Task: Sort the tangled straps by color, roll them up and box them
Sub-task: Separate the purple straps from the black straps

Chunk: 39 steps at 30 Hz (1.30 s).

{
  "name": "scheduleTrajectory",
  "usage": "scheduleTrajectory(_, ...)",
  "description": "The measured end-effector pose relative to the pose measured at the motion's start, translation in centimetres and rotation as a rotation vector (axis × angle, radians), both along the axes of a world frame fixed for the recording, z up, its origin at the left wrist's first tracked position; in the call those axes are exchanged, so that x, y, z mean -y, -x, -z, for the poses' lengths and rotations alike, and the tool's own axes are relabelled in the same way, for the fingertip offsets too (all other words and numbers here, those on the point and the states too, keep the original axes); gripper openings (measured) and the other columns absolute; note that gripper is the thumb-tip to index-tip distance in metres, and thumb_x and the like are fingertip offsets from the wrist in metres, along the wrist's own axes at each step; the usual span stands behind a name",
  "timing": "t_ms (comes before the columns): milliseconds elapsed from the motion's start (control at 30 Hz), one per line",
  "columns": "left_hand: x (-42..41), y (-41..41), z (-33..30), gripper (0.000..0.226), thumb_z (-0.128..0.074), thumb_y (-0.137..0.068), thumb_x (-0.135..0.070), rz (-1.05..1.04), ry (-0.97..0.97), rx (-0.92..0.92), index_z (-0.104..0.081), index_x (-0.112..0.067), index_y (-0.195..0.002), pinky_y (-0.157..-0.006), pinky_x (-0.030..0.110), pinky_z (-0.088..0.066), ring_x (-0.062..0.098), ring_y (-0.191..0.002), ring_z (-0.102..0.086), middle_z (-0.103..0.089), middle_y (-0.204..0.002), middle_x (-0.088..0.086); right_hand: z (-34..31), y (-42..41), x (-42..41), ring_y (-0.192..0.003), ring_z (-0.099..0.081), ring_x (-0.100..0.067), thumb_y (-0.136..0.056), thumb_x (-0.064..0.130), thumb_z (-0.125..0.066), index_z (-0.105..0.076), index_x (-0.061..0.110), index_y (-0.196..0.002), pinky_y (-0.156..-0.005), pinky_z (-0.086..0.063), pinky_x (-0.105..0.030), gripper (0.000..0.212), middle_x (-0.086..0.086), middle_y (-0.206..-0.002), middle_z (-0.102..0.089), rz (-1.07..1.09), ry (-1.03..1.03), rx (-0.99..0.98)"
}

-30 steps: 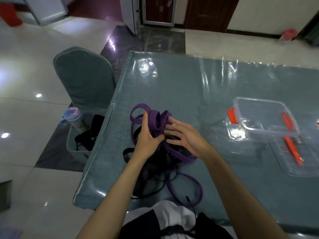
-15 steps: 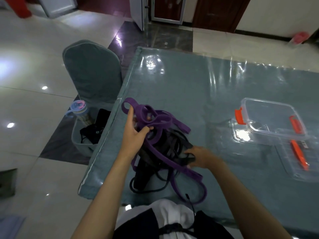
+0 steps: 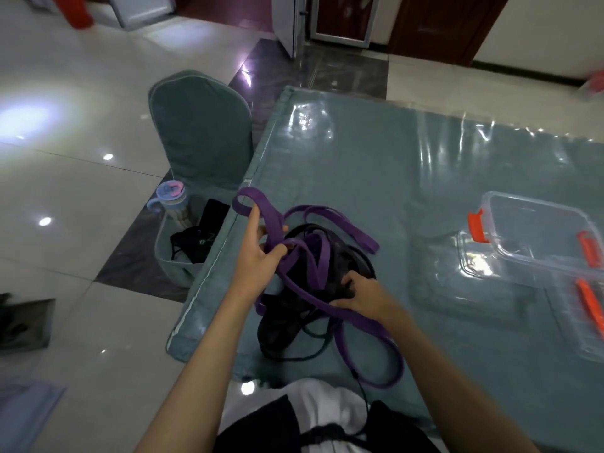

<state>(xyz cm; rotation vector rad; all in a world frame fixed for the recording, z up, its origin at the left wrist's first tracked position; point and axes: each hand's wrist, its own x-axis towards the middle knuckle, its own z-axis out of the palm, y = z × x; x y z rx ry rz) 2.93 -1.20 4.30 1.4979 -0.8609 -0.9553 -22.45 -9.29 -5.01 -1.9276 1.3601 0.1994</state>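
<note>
Purple strap (image 3: 277, 223) lifted higher by L hand (image 3: 258, 256) grip, R hand (image 3: 359, 294) still clutching black straps (image 3: 327, 282)

View: one head-worn wide-angle camera — no second view is sharing the scene.
Facing: it is looking forward and steeply down over the table (image 3: 425, 197).
Nearness: it is sitting close above the left hand (image 3: 258, 256) and right hand (image 3: 362, 294), both forearms running in from the bottom edge.
Edges: straight lines are bowing outward — the chair (image 3: 202, 132) and floor are filling the left side.
</note>
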Motion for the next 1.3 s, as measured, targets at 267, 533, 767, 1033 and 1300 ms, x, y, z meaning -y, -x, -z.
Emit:
scheduleTrajectory(267,-0.6,-0.3,-0.1,0.099,-0.062,-0.095,0.014,-0.018,-0.009,-0.007,-0.017,-0.042,-0.164,-0.083,0.023,-0.061,-0.001,-0.115,-0.068,-0.064,-0.133,0.006,0.1,-3.5,0.2,-0.069,-0.062,-0.026,-0.081,0.008,-0.082,-0.050,0.018,-0.102,-0.066,-0.053,-0.038,0.039,-0.008,-0.085,-0.065,0.371,-0.019,0.150)
scheduleTrajectory(533,-1.0,-1.3,-0.9,0.094,-0.059,-0.096,0.017,-0.055,0.041,-0.027,-0.022,-0.032,-0.166,-0.091,0.031,-0.063,0.007,-0.105,-0.074,-0.064,-0.134,0.011,-4.1,-2.5,6.6,-0.051,-0.061,-0.025,-0.090,-0.012,-0.070,-0.044,0.013,-0.095,-0.039,-0.057,-0.035,0.036,-0.016,-0.080,-0.056,1.373,-0.120,0.966)
scheduleTrajectory(767,-0.7,-2.3,-1.2,0.095,-0.061,-0.095,0.014,-0.064,0.025,-0.038,-0.022,-0.034,-0.166,-0.092,0.033,-0.063,0.010,-0.107,-0.074,-0.068,-0.126,0.010,-4.7,-2.5,7.8,-0.073,-0.067,-0.027,-0.091,0.001,-0.076,-0.048,0.010,-0.113,-0.069,-0.065,-0.039,0.036,-0.020,-0.109,-0.065,1.496,0.049,0.896)
scheduleTrajectory(1033,0.3,-2.1,-0.6,0.093,-0.061,-0.095,0.012,-0.077,0.018,-0.065,-0.026,-0.039,-0.164,-0.091,0.031,-0.063,0.021,-0.101,-0.078,-0.068,-0.128,0.010,-3.5,-3.9,4.0,-0.149,-0.042,-0.032,-0.102,0.048,-0.063,-0.040,0.011,-0.160,-0.123,-0.035,-0.049,0.071,-0.014,-0.159,-0.047,0.397,0.033,0.333)
scheduleTrajectory(1300,0.9,-2.7,0.4,0.092,-0.061,-0.096,0.013,-0.125,-0.035,-0.057,-0.027,-0.043,-0.161,-0.096,0.039,-0.063,0.015,-0.111,-0.073,-0.066,-0.126,0.004,-2.9,-2.8,1.5,-0.137,-0.049,-0.040,-0.085,0.010,-0.081,-0.060,0.014,-0.138,-0.110,-0.043,-0.059,0.057,-0.019,-0.150,-0.049,0.052,0.941,0.260)
